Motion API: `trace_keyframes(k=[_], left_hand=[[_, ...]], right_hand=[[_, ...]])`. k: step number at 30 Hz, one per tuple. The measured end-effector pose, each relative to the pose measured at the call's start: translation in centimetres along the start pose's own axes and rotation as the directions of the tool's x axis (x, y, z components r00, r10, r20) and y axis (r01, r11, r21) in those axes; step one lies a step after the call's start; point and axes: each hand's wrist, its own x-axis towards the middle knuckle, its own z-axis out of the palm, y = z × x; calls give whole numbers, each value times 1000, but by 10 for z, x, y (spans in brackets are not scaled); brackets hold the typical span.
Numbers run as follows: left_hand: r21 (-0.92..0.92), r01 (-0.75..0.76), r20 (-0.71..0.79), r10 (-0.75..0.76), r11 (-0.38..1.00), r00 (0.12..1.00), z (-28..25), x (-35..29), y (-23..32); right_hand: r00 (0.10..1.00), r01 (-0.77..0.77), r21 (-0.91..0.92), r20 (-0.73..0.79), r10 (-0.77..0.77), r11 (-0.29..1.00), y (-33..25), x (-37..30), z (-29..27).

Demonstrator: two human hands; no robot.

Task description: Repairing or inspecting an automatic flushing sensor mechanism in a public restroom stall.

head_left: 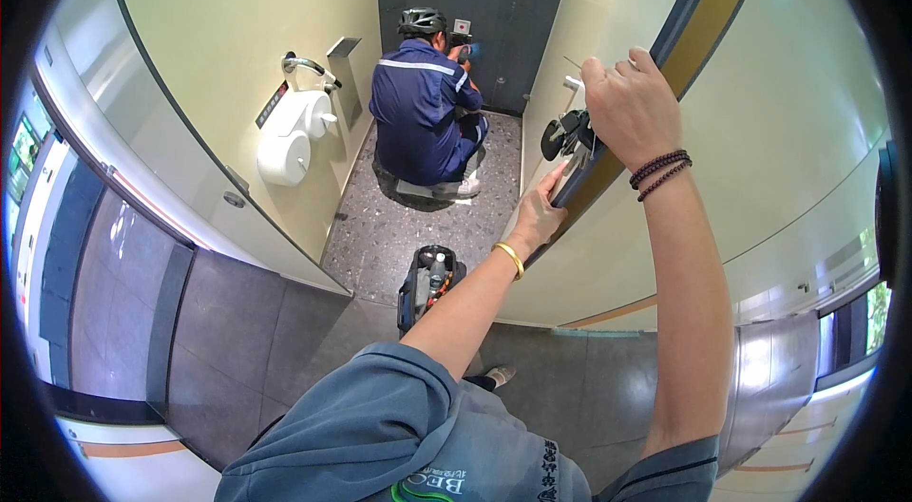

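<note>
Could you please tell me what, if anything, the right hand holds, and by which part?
The right hand seems to hold a thin rod; the gripped part is hidden.

Right fingers (642,61) curl while left fingers (552,182) point forward

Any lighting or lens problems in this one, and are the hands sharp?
Head view: dark fisheye rim, with the partition edge at left bowed. Head view: pale glare on the floor toward the right. Head view: left hand and right hand look fairly sharp, without obvious motion blur.
</note>
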Motion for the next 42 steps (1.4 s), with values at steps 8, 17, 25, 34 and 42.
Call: trace_keyframes(k=[8,17,25,34,42], left_hand=[[30,-32,7,32,999,999,-1,0,-2],[27,-51,9,51,998,999,0,1,-7],[32,-27,13,26,999,1000,1,2,-6],[36,-62,10,62,997,998,0,1,-5],[55,-79,-1,79,995,997,0,-1,-2]], right_hand=[[999,-15,-18,44,16,1000,0,0,-1],[999,-14,-19,30,14,1000,0,-1,0],[1000,-11,-22,8,12,1000,0,-2,1],[1000,4,-38,-14,-4,999,0,-1,1],[1000,3,-30,-17,-4,1000,0,0,1]])
